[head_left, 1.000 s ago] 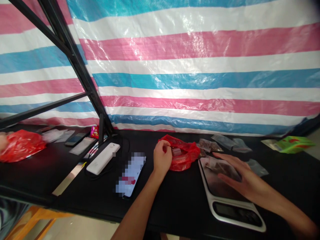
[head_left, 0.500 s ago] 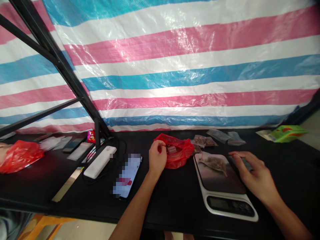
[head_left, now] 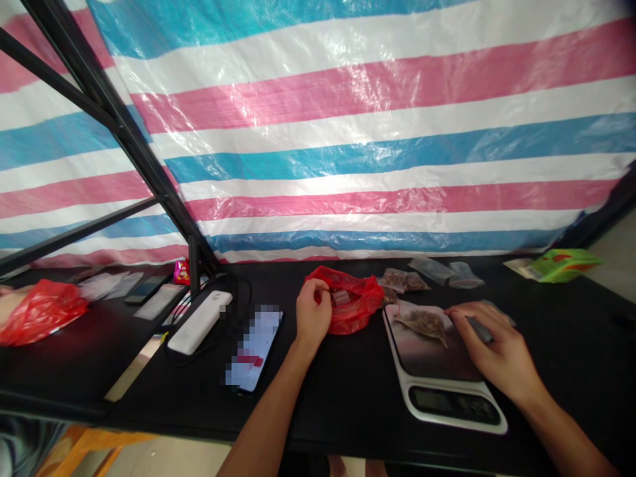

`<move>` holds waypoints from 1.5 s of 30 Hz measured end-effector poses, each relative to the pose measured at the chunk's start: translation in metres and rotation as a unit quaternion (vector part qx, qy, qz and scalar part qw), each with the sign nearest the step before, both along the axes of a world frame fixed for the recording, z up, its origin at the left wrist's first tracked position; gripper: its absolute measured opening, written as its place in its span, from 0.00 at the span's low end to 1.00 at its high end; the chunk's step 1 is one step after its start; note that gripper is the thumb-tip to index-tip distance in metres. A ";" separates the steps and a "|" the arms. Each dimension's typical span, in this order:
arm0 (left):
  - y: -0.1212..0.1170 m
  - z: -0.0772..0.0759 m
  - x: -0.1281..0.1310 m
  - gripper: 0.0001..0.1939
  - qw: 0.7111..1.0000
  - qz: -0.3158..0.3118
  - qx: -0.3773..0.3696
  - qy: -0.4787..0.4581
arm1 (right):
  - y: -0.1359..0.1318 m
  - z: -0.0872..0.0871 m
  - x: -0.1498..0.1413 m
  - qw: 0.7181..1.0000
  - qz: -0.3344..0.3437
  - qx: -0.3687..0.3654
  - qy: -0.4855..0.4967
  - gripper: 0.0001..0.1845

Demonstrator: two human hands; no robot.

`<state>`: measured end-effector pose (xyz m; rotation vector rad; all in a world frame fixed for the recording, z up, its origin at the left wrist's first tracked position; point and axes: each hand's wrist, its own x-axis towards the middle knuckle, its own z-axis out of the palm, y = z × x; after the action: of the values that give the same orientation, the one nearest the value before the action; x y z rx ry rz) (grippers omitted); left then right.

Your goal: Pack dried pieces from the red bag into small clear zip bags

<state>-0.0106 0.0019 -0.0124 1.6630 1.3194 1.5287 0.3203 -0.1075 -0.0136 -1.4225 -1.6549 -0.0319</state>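
Observation:
My left hand (head_left: 314, 311) is closed, pinching the left rim of a crumpled red plastic bag (head_left: 362, 317). Small wrapped pieces show in the bag's mouth. To its right, a kitchen scale (head_left: 405, 361) with a white body and steel plate carries a clear packet of brown dried stuff (head_left: 424, 323). My right hand (head_left: 497, 344) hovers at the scale's right edge, fingers stretched out and fingertips close to the packet. I see nothing held in it. A greyish piece (head_left: 479, 329), partly hidden, shows between thumb and fingers; its kind is unclear.
Brown-filled packets (head_left: 405, 279) and clear bags (head_left: 450, 271) lie behind the scale. A green pouch (head_left: 566, 265) sits far right. Leftward are a phone (head_left: 256, 351), a white power strip (head_left: 199, 322), a black frame post (head_left: 193, 258) and another person's hand by a red bag (head_left: 44, 311).
My right hand has shifted slightly left, bringing its fingertips over the scale's right edge. My left hand stays on the red bag's rim. The view has turned a little.

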 end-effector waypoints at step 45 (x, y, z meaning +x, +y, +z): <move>-0.019 0.008 0.059 0.16 0.982 -0.183 0.023 -0.041 | 0.075 0.039 -0.081 0.900 0.274 -0.161 0.300 0.20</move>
<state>0.0488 -0.0166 -0.0046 1.7364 0.8799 1.3972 0.2395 -0.0329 0.0255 -0.9890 -1.4988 0.9471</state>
